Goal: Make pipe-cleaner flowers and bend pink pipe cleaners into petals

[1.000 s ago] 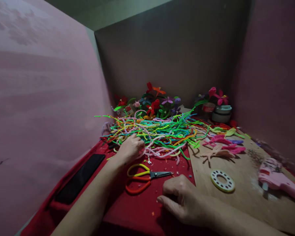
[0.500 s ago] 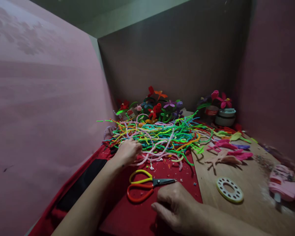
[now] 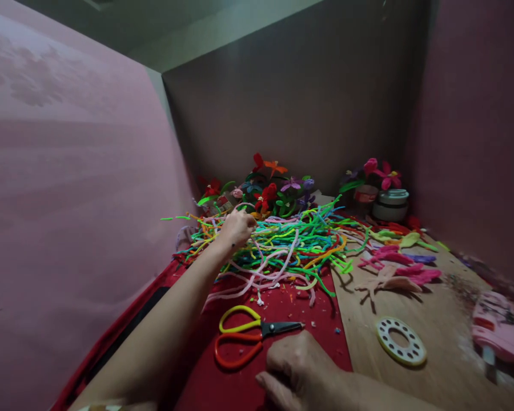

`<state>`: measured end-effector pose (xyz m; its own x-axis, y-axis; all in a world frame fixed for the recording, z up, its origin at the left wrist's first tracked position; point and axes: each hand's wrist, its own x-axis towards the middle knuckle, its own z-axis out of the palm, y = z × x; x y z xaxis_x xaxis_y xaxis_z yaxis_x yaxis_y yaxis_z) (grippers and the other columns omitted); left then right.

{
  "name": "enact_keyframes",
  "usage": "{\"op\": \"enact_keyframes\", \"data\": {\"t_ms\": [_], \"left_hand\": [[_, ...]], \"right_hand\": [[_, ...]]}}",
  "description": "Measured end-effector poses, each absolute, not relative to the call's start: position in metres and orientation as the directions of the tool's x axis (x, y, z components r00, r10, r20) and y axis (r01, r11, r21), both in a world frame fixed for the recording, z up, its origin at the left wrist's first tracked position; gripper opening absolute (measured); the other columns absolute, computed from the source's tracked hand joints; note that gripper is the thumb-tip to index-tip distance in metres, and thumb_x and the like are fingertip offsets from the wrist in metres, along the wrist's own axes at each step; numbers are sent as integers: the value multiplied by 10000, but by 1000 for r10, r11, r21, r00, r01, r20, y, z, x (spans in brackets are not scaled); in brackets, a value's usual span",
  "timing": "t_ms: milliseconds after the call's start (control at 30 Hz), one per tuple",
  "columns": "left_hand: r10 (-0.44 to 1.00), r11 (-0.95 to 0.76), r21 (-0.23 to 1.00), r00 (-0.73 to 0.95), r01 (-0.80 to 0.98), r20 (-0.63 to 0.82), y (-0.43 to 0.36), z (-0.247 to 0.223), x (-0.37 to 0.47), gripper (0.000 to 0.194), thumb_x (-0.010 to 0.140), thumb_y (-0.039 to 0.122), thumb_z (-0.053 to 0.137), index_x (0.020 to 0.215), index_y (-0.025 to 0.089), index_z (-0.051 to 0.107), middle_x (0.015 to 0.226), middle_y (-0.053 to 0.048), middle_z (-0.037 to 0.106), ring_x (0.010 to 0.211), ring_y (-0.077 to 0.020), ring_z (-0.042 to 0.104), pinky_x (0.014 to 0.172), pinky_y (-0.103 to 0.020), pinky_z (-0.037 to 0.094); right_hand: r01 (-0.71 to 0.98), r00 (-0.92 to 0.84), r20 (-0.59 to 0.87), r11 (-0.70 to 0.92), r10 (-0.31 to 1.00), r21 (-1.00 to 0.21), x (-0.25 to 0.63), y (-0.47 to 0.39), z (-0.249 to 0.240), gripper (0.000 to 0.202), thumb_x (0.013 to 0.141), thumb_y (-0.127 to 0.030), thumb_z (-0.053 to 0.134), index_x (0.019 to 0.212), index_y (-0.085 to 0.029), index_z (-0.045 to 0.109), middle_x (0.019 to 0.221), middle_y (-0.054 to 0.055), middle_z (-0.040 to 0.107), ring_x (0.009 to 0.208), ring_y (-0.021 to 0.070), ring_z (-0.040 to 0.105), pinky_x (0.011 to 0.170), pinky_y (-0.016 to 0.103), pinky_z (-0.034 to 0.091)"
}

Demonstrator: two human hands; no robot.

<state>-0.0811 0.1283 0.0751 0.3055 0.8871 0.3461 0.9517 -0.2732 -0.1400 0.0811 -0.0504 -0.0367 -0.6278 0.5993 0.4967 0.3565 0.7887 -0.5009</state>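
My left hand (image 3: 239, 227) reaches over a pile of fuzzy pipe cleaners (image 3: 282, 242) in green, yellow, pink, blue and orange. Its fingers are bent down and closed among the strands; what lies between them is hidden. On the red cloth (image 3: 197, 379) near the front, my right hand (image 3: 302, 365) rests in a loose fist, and nothing shows in it. Just beyond its knuckles lies a pair of scissors (image 3: 257, 334) with one yellow and one red handle, blades shut and pointing right.
Fuzzy handmade flowers (image 3: 268, 194) stand behind the pile. Right on the wooden board (image 3: 360, 331) are pink petal pieces (image 3: 394, 277), a white ring with holes (image 3: 401, 341) and a pink glue gun (image 3: 499, 328). A lidded jar (image 3: 390, 205) stands at the back. A dark flat object (image 3: 128, 331) lies left.
My left hand has moved forward and slightly right, farther over the pile. My right hand stays in its loose fist beside the scissors. The view has shifted a little.
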Motion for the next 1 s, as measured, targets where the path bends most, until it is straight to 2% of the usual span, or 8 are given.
{"op": "enact_keyframes", "data": {"t_ms": [167, 400, 633, 800, 933, 1000], "left_hand": [[887, -310, -276, 382, 910, 260, 129, 69, -66, 172, 718, 203, 512, 658, 167, 670, 805, -116, 654, 873, -257, 538, 734, -348, 386], [873, -279, -374, 396, 885, 286, 116, 78, -64, 222, 768, 137, 400, 822, 168, 613, 853, -120, 654, 870, -236, 563, 777, -353, 350], [889, -203, -405, 341, 891, 305, 110, 82, -75, 225, 779, 141, 373, 885, 170, 570, 857, -100, 641, 758, -200, 589, 589, -262, 352], [897, -197, -401, 330, 895, 295, 113, 82, -86, 228, 802, 185, 362, 841, 182, 586, 832, -83, 639, 743, -195, 587, 566, -248, 344], [907, -193, -382, 313, 904, 280, 124, 83, -97, 226, 789, 193, 390, 761, 189, 614, 762, -69, 647, 703, -192, 590, 575, -248, 358], [901, -201, -369, 319, 907, 295, 127, 85, -94, 217, 776, 189, 414, 783, 185, 631, 802, -78, 654, 745, -204, 595, 625, -265, 381]], "right_hand": [[377, -639, 498, 803, 586, -461, 80, -48, -39, 198, 645, -188, 573, 466, -166, 490, 413, -27, 482, 403, 73, 344, 398, 213, 183], [376, -676, 478, 820, 561, -431, 79, -45, -40, 210, 658, -226, 583, 475, -156, 507, 416, -11, 513, 403, 78, 366, 389, 212, 179], [368, -678, 483, 825, 554, -429, 79, -46, -35, 220, 690, -226, 538, 484, -151, 524, 424, -12, 516, 402, 74, 306, 383, 210, 181], [367, -672, 510, 839, 537, -401, 79, -45, -35, 220, 689, -236, 534, 483, -161, 511, 421, -29, 489, 403, 78, 276, 384, 216, 180], [352, -673, 526, 851, 519, -390, 78, -44, -37, 251, 717, -246, 523, 481, -162, 504, 437, -22, 516, 408, 77, 326, 392, 215, 196], [353, -673, 529, 853, 517, -384, 77, -44, -39, 247, 718, -249, 526, 487, -163, 512, 439, -18, 531, 406, 77, 354, 391, 213, 201]]}}
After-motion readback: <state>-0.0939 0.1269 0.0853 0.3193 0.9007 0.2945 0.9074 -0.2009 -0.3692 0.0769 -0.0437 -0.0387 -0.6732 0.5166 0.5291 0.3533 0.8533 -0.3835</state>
